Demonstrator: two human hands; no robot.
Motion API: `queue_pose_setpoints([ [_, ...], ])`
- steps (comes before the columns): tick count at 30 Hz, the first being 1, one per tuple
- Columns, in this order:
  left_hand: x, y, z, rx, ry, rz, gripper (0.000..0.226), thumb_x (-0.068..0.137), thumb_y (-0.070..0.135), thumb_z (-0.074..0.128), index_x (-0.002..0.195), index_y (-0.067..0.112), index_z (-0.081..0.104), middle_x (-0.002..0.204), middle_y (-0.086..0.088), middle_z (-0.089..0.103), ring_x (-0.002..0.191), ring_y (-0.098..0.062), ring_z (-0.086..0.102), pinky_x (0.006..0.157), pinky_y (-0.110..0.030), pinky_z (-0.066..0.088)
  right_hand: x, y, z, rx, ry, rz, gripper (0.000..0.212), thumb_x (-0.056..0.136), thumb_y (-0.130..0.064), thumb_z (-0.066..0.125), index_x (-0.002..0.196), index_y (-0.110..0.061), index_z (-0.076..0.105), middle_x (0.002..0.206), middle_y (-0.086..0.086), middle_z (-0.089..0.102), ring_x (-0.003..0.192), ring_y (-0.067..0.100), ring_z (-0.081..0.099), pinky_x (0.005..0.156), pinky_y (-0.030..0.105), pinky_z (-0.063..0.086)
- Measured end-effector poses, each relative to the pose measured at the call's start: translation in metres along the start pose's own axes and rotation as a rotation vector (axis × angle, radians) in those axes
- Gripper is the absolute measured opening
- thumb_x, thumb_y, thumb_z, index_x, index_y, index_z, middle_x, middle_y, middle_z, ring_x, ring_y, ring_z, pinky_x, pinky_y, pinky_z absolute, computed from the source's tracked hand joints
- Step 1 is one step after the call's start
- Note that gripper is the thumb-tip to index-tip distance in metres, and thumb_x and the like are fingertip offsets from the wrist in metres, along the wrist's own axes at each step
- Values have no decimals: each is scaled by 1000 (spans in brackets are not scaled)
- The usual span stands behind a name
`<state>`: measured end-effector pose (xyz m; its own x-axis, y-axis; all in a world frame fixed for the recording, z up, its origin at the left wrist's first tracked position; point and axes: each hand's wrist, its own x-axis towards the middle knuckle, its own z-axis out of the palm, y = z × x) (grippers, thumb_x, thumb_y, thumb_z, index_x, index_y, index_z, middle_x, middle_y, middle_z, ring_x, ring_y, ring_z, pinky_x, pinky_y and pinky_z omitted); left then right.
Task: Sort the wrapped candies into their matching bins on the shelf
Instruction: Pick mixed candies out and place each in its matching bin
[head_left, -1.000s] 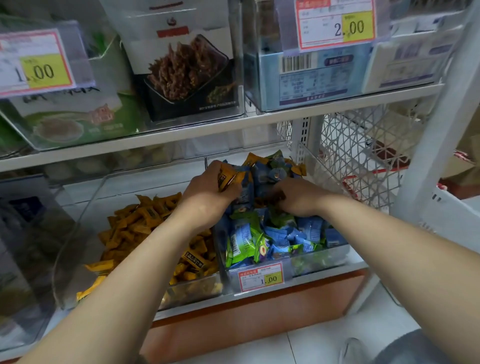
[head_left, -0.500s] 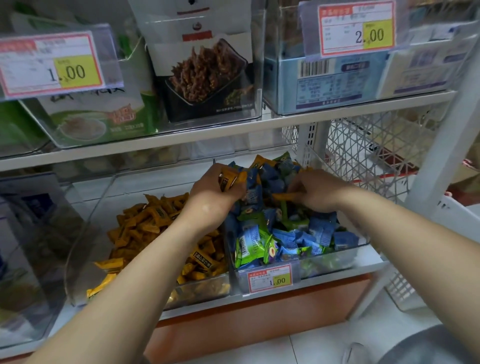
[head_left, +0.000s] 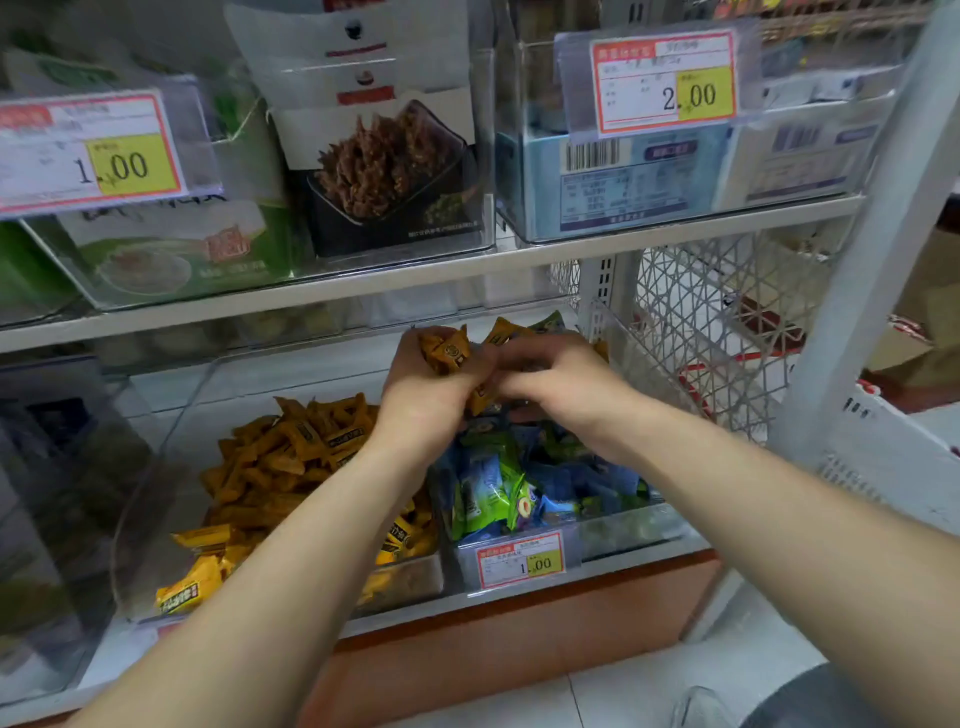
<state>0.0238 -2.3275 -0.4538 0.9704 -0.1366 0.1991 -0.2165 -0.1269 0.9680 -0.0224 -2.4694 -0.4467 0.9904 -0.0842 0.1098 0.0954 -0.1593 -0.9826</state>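
Two clear bins stand side by side on the lower shelf. The left bin (head_left: 156, 467) holds a heap of orange wrapped candies (head_left: 291, 457). The right bin (head_left: 623, 530) holds blue and green wrapped candies (head_left: 498, 483), with a few orange ones showing at its back. My left hand (head_left: 426, 395) grips a bunch of orange candies (head_left: 447, 351) above the back of the right bin. My right hand (head_left: 561, 384) is curled against it, fingertips meeting the left hand at an orange candy. What the right fingers hold is hidden.
A price tag reading 1.00 (head_left: 519, 558) is clipped to the right bin's front. The upper shelf (head_left: 415, 280) carries clear boxes of snack packs and overhangs the bins. A white wire basket (head_left: 701, 322) and a white upright post (head_left: 857, 291) stand to the right.
Both hands have risen from the blue and green heap and come together. The left hand's bunch of orange candies looks bigger. The camera has moved closer.
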Motion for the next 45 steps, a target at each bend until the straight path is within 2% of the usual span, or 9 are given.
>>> queue_pose_setpoints([
  [3, 10, -1, -22, 204, 11, 73, 34, 73, 38, 83, 94, 34, 56, 86, 11, 68, 72, 0, 64, 62, -16, 50, 19, 11, -16, -289, 57, -77, 12, 88, -16, 71, 88, -28, 75, 82, -18, 70, 81, -3, 64, 72, 18, 48],
  [7, 17, -7, -54, 368, 18, 81, 33, 73, 42, 81, 90, 39, 53, 86, 16, 62, 72, 15, 57, 52, -3, 40, 56, 33, -37, -620, 230, -89, 22, 92, -21, 61, 112, -30, 68, 117, -5, 65, 105, 11, 60, 84, 22, 40],
  [11, 17, -19, -74, 385, -10, 41, 33, 75, 42, 81, 96, 35, 57, 87, 14, 63, 72, 10, 59, 52, -5, 40, 96, 51, -36, -621, 237, -57, 41, 96, -30, 56, 136, -29, 52, 137, -1, 52, 122, 16, 52, 95, 26, 38],
  [14, 15, -27, -82, 404, -35, 22, 36, 75, 43, 80, 101, 34, 58, 93, 13, 63, 82, 0, 60, 62, -15, 41, 115, 57, -29, -745, 146, 10, 41, 98, -40, 48, 138, -30, 48, 142, 5, 49, 128, 25, 47, 107, 42, 38],
  [22, 12, -26, -95, 393, -60, 39, 38, 77, 43, 80, 105, 32, 57, 93, 15, 62, 77, 11, 58, 55, -3, 41, 123, 52, -21, -810, 101, 76, 18, 95, -40, 53, 109, -29, 58, 106, -2, 55, 92, 19, 51, 75, 32, 34],
  [29, 6, -21, -90, 354, -87, 19, 37, 75, 43, 80, 101, 30, 58, 95, 9, 65, 86, -7, 62, 69, -22, 47, 101, 39, -36, -613, 249, 31, 12, 83, -15, 72, 77, -25, 70, 85, -7, 67, 86, 12, 62, 77, 23, 41],
  [34, 0, -16, -84, 333, -90, 5, 33, 73, 44, 81, 94, 33, 58, 86, 10, 67, 73, 1, 63, 65, -21, 48, 75, 31, -49, -297, 316, 101, 19, 78, -2, 78, 75, -19, 71, 80, 6, 70, 61, 9, 66, 51, 20, 53],
  [41, -8, -5, -69, 56, -25, -132, 36, 77, 40, 81, 102, 26, 59, 93, 0, 70, 68, -4, 69, 51, -18, 52, 38, 7, -60, 25, 345, 48, 17, 79, 3, 75, 83, -13, 72, 80, 4, 73, 81, 25, 72, 74, 36, 59],
  [45, -12, 4, -57, -293, -29, -267, 40, 81, 34, 79, 110, 13, 60, 104, -11, 72, 83, -18, 74, 64, -32, 60, 18, -15, -23, 283, 197, 12, 21, 81, 8, 69, 80, -13, 71, 79, 4, 74, 78, 23, 73, 71, 32, 60],
])
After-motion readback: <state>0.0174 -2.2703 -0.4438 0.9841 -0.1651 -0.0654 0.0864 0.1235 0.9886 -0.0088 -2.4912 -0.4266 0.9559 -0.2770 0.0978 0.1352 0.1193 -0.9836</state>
